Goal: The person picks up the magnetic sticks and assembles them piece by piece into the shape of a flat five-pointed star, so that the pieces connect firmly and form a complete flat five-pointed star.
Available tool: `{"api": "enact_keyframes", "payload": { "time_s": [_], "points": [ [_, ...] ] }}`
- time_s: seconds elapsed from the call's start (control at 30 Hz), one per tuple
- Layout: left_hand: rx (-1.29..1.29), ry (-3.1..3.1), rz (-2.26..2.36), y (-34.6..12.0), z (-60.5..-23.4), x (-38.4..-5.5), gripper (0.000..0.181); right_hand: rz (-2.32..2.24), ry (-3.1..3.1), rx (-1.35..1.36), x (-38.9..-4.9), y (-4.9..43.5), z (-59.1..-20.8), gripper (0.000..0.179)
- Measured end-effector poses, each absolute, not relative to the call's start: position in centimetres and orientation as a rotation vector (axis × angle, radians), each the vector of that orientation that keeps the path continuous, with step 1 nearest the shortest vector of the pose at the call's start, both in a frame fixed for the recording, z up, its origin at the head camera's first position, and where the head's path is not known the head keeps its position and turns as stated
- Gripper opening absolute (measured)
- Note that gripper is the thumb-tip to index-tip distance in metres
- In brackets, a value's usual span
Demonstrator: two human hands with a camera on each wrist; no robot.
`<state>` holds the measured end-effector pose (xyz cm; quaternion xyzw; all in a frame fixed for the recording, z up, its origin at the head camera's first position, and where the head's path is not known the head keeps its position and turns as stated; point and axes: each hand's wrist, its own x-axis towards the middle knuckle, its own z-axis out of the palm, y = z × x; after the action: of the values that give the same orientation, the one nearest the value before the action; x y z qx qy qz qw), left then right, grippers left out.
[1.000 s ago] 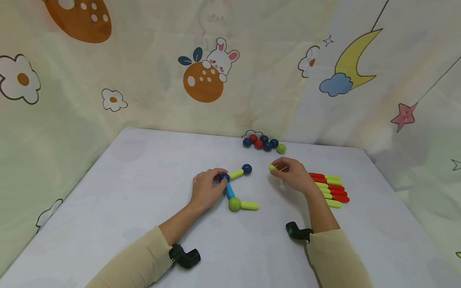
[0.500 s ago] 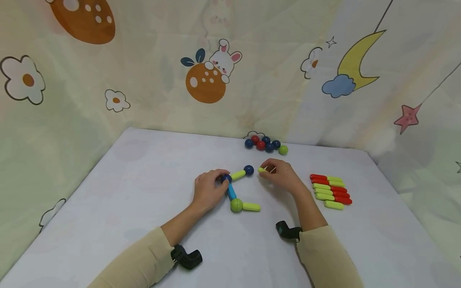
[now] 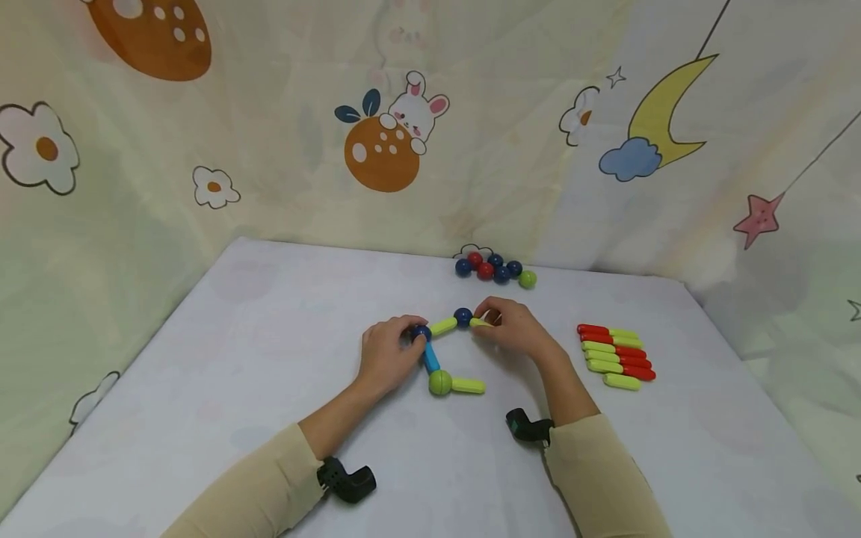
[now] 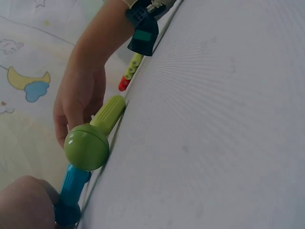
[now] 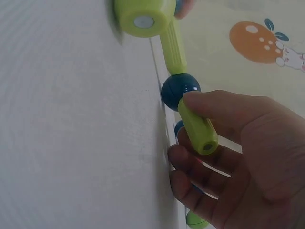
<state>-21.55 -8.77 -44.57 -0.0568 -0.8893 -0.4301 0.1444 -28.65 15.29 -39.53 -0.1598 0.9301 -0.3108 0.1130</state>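
Observation:
My left hand (image 3: 390,355) grips the dark blue ball (image 3: 421,333) at the corner of a chain of magnetic rods and balls. From that ball a lime rod (image 3: 443,326) runs to a second dark blue ball (image 3: 463,317). A light blue rod (image 3: 430,357) leads nearer to a green ball (image 3: 440,382), which has another lime rod (image 3: 468,385) on its right. Between thumb and fingers, my right hand (image 3: 513,326) pinches a lime rod (image 5: 198,126). Its end meets the second blue ball in the right wrist view.
Several red and lime rods (image 3: 615,351) lie in a row at the right of the white table (image 3: 269,299). Along the back edge sits a cluster of red, dark blue and green balls (image 3: 486,270). A patterned cloth (image 3: 282,149) hangs behind.
My right hand has moved left with the lime rod, bringing it from open space up to the second blue ball. The left hand keeps its hold on the corner ball.

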Motion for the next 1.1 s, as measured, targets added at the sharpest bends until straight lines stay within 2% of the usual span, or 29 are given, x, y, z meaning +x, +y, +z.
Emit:
{"api": "enact_keyframes", "payload": {
  "time_s": [0.43, 0.67, 1.0, 1.1],
  "points": [
    [-0.164, -2.558, -1.253, -8.7, -44.4, -21.5, 0.024, -0.906, 2.763, -0.454, -28.9, 15.5, -39.8, 0.025],
    [-0.138, -2.555, -1.256, -8.7, -44.2, -21.3, 0.012, -0.909, 2.745, -0.469, -28.6, 14.9, -40.0, 0.023],
    [-0.077, -2.614, -1.362, -8.8, -43.7, -22.4, 0.014, -0.889, 2.747, -0.513, -28.2, 14.3, -40.0, 0.021],
    [-0.141, -2.676, -1.434, -8.8, -43.2, -23.7, 0.022, -0.905, 2.747, -0.518, -28.3, 14.1, -40.0, 0.021]
  ]
}}
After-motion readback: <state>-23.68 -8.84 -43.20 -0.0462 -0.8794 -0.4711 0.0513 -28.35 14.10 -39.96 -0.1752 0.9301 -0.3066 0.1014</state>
